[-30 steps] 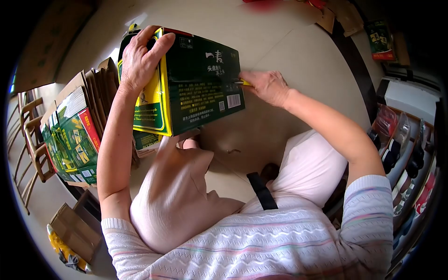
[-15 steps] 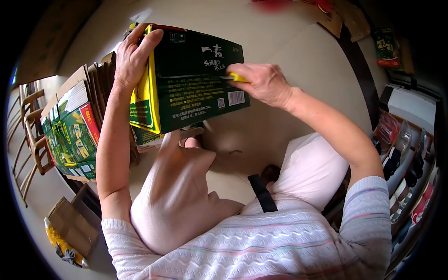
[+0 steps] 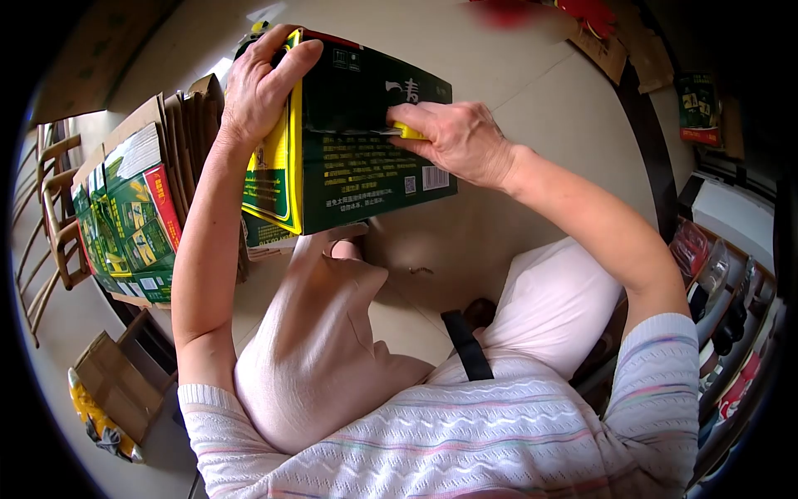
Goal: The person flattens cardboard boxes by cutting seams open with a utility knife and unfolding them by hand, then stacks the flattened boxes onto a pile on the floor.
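Observation:
A dark green cardboard box [image 3: 357, 170] with yellow edging and white lettering is held up above my left knee. My left hand [image 3: 264, 83] is closed over its upper left corner, with the thumb lying on the printed face. In my right hand [image 3: 461, 141] is a yellow utility knife [image 3: 409, 130], mostly covered by my fingers. Its blade meets the seam that runs across the middle of the printed face. Left of the blade, the seam shows a thin pale line.
Flattened cartons [image 3: 133, 216] stand stacked at the left beside a wooden chair [image 3: 66, 220]. A brown carton [image 3: 120, 387] and a yellow bag [image 3: 96, 420] lie at lower left. At right are a shoe rack [image 3: 727, 320] and a white box [image 3: 723, 208]. More cardboard [image 3: 598, 50] lies at the far right.
My right hand has drawn the knife leftward along the box's seam. The box and my left hand appear a little further right in view.

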Demonstrator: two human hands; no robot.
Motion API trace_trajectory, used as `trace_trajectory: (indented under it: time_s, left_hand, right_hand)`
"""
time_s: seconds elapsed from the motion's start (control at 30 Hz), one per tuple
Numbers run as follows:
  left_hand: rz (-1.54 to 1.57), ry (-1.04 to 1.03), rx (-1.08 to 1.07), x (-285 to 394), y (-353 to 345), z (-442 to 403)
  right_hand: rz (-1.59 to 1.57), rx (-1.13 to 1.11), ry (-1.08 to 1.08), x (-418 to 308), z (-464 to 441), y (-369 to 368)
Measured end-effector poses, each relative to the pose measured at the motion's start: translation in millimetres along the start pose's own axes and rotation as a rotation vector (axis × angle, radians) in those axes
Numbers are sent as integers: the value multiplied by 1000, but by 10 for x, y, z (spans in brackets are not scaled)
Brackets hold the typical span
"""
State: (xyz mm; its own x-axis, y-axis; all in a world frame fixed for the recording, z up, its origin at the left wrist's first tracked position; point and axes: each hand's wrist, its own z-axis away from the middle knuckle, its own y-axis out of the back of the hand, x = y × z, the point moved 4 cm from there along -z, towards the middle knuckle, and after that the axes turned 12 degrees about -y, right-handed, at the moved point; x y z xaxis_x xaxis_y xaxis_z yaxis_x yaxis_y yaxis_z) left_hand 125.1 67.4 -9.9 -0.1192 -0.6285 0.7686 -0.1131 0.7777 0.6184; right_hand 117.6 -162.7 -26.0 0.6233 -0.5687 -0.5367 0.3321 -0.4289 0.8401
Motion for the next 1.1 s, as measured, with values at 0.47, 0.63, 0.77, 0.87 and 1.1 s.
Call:
trace_trajectory:
  time_s: [0.47,0.63,0.77,0.87,1.1]
  left_hand:
    - [42,30,-14,-98,1,-24]
    - [163,81,-13,-101,47,4]
    - [220,60,-5,-89,73,8]
    - [373,79,25,-143,139,-3]
    - [568,133,47,-275,259,150]
  right_hand:
    - [153,-231,-228,767,374,-313]
    - [72,-124,-276,1038,636,-295]
    - [223,-258,-447,1429,896,-358]
    - [149,-285,-582,1420,866,-300]
    - [-825,-464,-1100,1360,821,-451]
